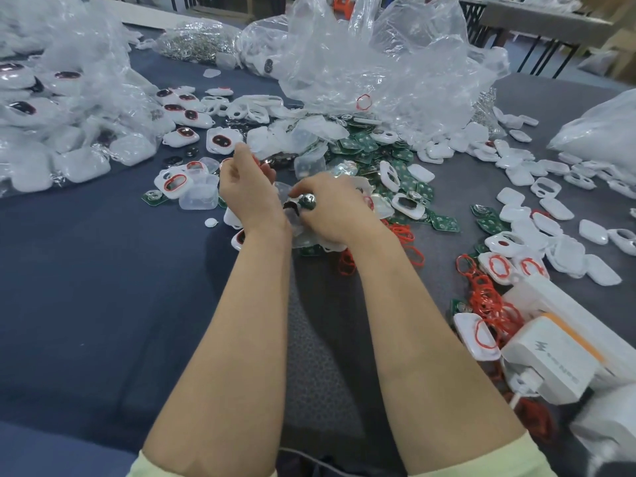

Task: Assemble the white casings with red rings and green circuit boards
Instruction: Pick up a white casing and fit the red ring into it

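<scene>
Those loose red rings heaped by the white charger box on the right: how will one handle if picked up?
The red rings look thin and bent out of round, so probably floppy and very light. They lie tangled together, so lifting one may drag neighbours along. Lying flat, they seem unlikely to roll.

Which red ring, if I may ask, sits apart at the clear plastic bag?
The lone red ring at the front of the clear bag, beyond the green boards; the other loose rings lie heaped on the table.
</scene>
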The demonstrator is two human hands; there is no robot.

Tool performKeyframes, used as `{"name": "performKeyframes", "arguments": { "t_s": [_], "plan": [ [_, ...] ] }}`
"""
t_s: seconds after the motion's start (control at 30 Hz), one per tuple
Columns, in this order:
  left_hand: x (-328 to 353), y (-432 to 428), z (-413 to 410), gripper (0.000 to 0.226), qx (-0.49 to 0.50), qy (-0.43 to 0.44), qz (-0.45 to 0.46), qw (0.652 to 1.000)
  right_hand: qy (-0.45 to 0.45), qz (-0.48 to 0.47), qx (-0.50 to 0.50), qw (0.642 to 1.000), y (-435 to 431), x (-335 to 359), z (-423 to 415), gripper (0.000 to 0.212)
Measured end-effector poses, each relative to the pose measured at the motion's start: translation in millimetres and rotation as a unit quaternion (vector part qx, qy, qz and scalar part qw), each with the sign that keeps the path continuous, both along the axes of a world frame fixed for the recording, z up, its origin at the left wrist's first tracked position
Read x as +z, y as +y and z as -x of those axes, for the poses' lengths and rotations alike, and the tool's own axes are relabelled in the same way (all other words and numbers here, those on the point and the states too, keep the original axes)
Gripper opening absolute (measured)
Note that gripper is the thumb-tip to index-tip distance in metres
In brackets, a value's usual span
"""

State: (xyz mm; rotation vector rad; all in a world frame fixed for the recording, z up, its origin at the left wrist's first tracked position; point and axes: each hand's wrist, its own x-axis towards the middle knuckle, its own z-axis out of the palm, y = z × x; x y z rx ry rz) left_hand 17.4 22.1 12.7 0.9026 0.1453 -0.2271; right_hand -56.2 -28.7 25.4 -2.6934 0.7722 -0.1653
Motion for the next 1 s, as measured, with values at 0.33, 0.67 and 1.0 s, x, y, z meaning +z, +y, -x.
{"name": "performKeyframes", "arguments": {
  "t_s": [0.33, 0.67, 1.0],
  "plan": [
    [0, -1, -1, 0.028, -0.033, 0.014, -0.017, 0.999, -0.002, 0.043, -0.044, 0.998, -4, -9, -9, 0.019],
    [-6, -4, 0, 0.021, 0.003, -0.013, -0.057, 0.998, 0.019, 0.055, -0.009, 0.998, -3, -13, -14, 0.032],
    [-14, -12, 1, 0.017, -0.076, -0.09, -0.139, 0.983, -0.357, -0.238, -0.119, 0.895, -16, -5, 6, 0.011]
  ]
}}
